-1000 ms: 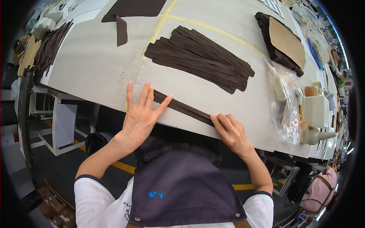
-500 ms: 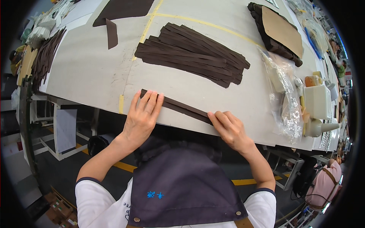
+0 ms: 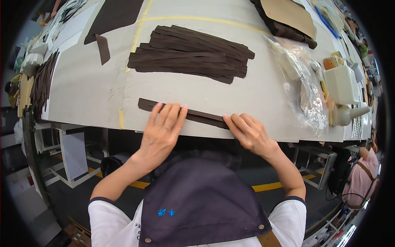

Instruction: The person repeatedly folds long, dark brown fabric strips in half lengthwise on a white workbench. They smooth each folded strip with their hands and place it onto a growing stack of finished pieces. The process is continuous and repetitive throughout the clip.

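Near the table's front edge lies a dark brown strip [image 3: 205,116], thin like leather, with a lengthwise line or fold between my hands. My left hand [image 3: 162,127] rests on its middle with fingers stretched out and lying flat; the strip's left end sticks out beyond them. At the right end, the thumb and fingers of my right hand [image 3: 249,131] pinch the strip, hiding its tip. Beyond both hands lies a loose pile of similar brown strips [image 3: 189,55].
A dark brown sheet [image 3: 113,18] and a short brown piece [image 3: 103,49] lie at the far left. On the right are a clear plastic bag [image 3: 302,90], a white container [image 3: 340,84], a nozzle bottle [image 3: 347,115] and a brown stack topped with cardboard [image 3: 290,16]. More strips [image 3: 43,84] hang at the left edge.
My left hand has slid right along the strip, baring its left end. My right hand sits farther right relative to the table, still pinching. The whole view has shifted a little.
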`<move>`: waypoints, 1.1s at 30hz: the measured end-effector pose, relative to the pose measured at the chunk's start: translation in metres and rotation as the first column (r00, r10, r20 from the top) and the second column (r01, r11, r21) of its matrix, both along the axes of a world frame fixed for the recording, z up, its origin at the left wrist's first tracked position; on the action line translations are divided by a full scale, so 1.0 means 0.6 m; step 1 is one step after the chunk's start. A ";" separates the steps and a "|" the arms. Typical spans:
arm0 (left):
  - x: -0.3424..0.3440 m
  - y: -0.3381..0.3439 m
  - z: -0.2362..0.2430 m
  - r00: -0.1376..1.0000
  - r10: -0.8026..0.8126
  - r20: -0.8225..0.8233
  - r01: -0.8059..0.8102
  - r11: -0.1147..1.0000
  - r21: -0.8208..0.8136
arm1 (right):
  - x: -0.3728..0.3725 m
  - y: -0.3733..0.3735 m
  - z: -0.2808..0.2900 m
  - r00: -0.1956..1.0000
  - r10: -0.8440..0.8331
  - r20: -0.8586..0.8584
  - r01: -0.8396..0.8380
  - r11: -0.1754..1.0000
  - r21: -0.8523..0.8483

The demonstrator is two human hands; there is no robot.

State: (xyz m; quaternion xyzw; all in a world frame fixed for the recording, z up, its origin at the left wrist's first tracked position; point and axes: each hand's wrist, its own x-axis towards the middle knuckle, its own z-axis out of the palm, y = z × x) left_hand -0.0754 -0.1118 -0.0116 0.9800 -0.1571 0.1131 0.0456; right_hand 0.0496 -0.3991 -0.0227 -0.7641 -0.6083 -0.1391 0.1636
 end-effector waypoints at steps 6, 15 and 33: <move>0.000 -0.027 -0.018 1.000 0.012 0.013 -0.012 1.000 -0.014 | -0.002 -0.012 -0.004 1.000 -0.018 0.002 0.018 1.000 0.000; 0.037 -0.072 0.019 0.993 -0.111 -0.026 0.110 0.993 -0.047 | -0.006 -0.013 -0.006 0.998 -0.036 0.056 0.035 0.999 0.030; 0.049 -0.159 -0.035 0.986 -0.115 0.119 0.141 0.961 -0.237 | -0.017 -0.022 -0.022 0.995 -0.077 0.066 0.072 0.994 0.077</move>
